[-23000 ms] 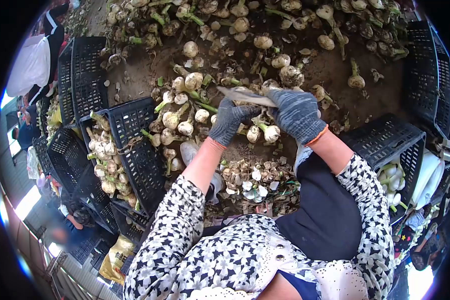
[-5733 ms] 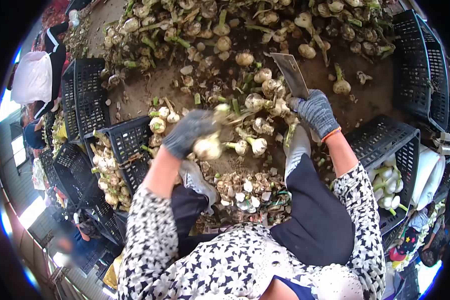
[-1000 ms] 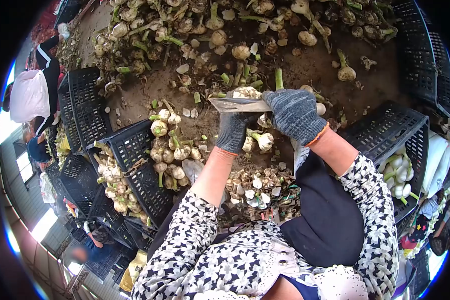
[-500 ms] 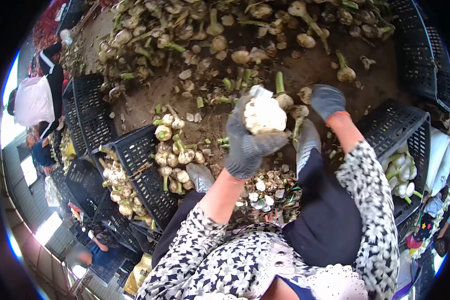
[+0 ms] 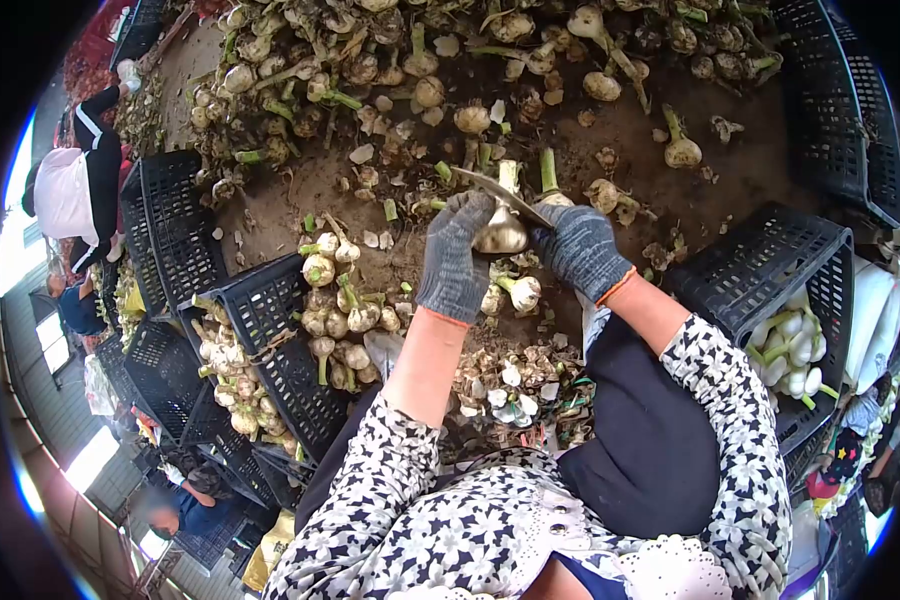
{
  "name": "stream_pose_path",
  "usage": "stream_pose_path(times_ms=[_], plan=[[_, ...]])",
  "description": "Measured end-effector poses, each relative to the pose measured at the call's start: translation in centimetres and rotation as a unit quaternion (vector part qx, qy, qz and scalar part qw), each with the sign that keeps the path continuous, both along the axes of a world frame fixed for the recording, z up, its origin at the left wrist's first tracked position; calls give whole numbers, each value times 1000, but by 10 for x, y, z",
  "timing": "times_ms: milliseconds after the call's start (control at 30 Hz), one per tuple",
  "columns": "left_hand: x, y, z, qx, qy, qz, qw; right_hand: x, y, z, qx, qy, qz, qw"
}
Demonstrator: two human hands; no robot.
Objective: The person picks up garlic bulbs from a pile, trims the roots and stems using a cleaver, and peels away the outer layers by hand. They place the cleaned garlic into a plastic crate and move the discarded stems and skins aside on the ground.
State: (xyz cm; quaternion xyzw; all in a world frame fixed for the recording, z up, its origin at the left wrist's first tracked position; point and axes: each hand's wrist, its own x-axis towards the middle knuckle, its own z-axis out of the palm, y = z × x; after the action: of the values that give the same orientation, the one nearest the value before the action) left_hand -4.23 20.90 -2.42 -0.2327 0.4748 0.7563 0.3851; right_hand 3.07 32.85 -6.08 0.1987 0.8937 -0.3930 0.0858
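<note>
My left hand (image 5: pixel 457 254), in a grey glove, is closed around the left side of a garlic bulb (image 5: pixel 502 236) whose cut stem points up. My right hand (image 5: pixel 581 250), gloved too, grips a knife (image 5: pixel 500 194); its handle is hidden in the fist. The blade slants up and left, across the bulb at the base of the stem. Below the bulb, trimmed garlic (image 5: pixel 522 292) lies on the ground. Another bulb's green stem (image 5: pixel 548 170) stands just behind the knife.
A large garlic pile (image 5: pixel 370 50) spreads across the far side. Black crates (image 5: pixel 280 350) stand at left and right (image 5: pixel 770 260), some holding garlic. Trimmed bulbs (image 5: pixel 335 315) lie beside the left crate. Peelings (image 5: pixel 515 380) lie between my legs. Other people (image 5: pixel 85 310) are at far left.
Half a second ago my left hand held up a bulb with its root side showing and my right hand was apart at the right. Now both hands are together, with the knife at the bulb's stem.
</note>
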Motion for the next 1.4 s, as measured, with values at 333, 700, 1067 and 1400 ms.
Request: stream_pose_path(times_ms=[333,700,1067,1400], plan=[[-6,-17,-9,-105,138,-263,949,-4,11,9,94,81,118,985],[-53,-134,30,-558,353,-668,344,-9,42,-11,-109,-199,-107,968],[-113,68,-102,-567,243,-384,687,19,66,-26,-126,-184,-228,948],[-71,32,-88,-26,74,4,997,-38,62,-1,110,-41,-20,993]])
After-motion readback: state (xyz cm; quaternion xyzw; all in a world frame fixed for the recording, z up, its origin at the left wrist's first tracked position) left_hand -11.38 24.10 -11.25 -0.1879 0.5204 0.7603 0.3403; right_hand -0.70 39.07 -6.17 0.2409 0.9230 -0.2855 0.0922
